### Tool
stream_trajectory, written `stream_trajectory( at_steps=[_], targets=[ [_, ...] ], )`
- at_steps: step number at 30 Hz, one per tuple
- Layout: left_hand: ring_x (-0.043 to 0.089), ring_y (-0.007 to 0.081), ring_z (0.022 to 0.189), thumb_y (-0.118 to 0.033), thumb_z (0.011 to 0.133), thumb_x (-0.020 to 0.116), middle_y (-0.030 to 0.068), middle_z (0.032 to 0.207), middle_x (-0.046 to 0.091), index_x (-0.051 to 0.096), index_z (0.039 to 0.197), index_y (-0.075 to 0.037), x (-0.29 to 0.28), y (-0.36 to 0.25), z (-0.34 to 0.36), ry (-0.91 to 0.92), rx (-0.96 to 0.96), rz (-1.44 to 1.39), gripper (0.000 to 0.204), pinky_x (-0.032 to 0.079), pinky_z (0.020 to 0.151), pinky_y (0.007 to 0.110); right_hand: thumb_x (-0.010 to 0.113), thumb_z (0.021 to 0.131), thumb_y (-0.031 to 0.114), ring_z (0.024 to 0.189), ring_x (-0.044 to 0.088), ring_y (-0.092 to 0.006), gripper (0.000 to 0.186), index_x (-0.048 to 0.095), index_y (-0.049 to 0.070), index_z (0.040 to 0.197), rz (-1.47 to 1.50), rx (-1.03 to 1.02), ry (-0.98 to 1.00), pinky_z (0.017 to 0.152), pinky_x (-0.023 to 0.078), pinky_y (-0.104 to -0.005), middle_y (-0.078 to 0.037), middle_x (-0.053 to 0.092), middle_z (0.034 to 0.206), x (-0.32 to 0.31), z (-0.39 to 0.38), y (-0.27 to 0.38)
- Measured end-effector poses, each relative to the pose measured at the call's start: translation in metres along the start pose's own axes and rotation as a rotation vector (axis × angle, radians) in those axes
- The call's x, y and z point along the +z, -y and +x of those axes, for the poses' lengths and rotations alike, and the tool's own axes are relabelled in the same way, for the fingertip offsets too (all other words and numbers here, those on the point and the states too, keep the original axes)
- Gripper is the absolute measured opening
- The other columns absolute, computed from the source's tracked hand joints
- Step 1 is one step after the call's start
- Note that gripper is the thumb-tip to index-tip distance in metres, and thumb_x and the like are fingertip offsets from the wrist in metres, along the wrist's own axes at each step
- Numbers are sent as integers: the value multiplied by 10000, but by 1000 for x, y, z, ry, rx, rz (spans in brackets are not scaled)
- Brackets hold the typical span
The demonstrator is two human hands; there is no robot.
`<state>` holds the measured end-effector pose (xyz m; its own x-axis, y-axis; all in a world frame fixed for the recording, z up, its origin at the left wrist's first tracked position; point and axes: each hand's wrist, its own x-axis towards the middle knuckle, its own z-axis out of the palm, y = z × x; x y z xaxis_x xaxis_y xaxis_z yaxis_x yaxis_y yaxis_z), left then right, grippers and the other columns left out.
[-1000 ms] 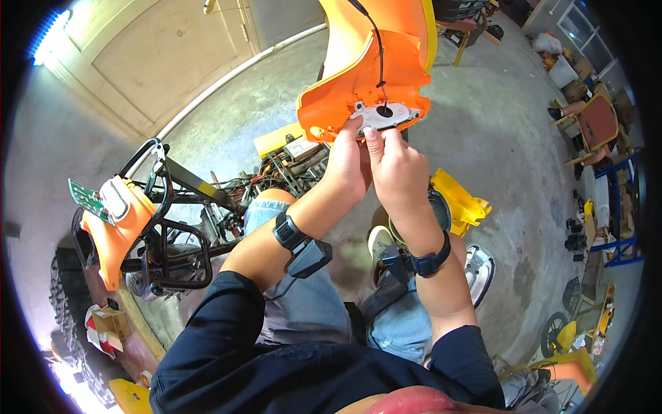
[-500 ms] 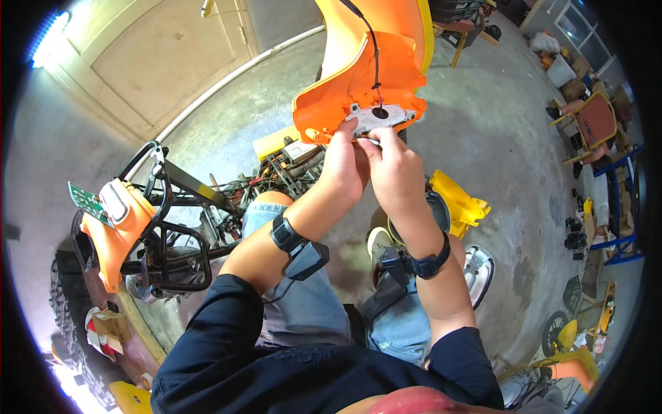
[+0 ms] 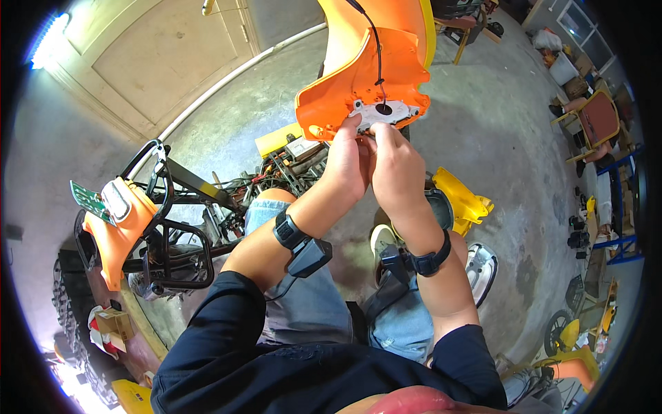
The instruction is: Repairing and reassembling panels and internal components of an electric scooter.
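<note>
Orange plastic body panel (image 3: 365,69) stands raised just above both hands so its grey mounting plate (image 3: 383,112) faces them; left hand (image 3: 345,162) pinches the panel's lower edge, right hand (image 3: 393,162) curls narrow, fingertips on the plate

You are in a repair workshop with a bare grey concrete floor (image 3: 496,131). A small vehicle stripped down to its black frame (image 3: 172,234) sits beside you, its wires showing. Loose orange and yellow body panels (image 3: 462,196) and spare wheels (image 3: 562,334) lie around.
</note>
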<state>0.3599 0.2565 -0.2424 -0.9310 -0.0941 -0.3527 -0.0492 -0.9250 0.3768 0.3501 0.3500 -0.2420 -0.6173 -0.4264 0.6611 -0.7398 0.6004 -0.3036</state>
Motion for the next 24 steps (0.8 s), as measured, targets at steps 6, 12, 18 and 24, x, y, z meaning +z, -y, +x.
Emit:
stream_trajectory(
  at_steps=[6, 12, 18, 24],
  targets=[
    [601, 159, 746, -383, 931, 512, 0, 741, 619, 583, 876, -114, -10, 1, 6, -82, -6, 104, 283, 483, 745, 329, 563, 886, 130, 732, 647, -321, 110, 491, 46, 893, 9, 68, 45, 588, 514, -410, -130, 623, 807, 5, -1, 1],
    [618, 176, 804, -400, 921, 523, 14, 821, 648, 610, 902, -127, -8, 3, 5, -52, 22, 100, 288, 497, 763, 340, 551, 897, 152, 732, 645, -315, 122, 490, 47, 889, -10, 10, 58, 590, 521, -406, -121, 615, 795, 6, 1, -2],
    [591, 182, 987, -371, 946, 472, 44, 1036, 635, 565, 1108, -97, -5, -4, -2, -40, -71, 81, 332, 460, 895, 344, 572, 871, 135, 753, 646, -303, 106, 523, 45, 899, -13, -33, 2, 598, 522, -397, -118, 613, 796, 3, 4, 1],
    [614, 251, 995, -380, 943, 474, 119, 1066, 649, 563, 1157, -29, -11, -9, 5, 46, -99, -44, 420, 468, 938, 398, 622, 873, 156, 730, 659, -328, 152, 586, 52, 978, 162, 151, 82, 630, 515, -416, -137, 675, 844, 1, -1, -2]
  ],
)
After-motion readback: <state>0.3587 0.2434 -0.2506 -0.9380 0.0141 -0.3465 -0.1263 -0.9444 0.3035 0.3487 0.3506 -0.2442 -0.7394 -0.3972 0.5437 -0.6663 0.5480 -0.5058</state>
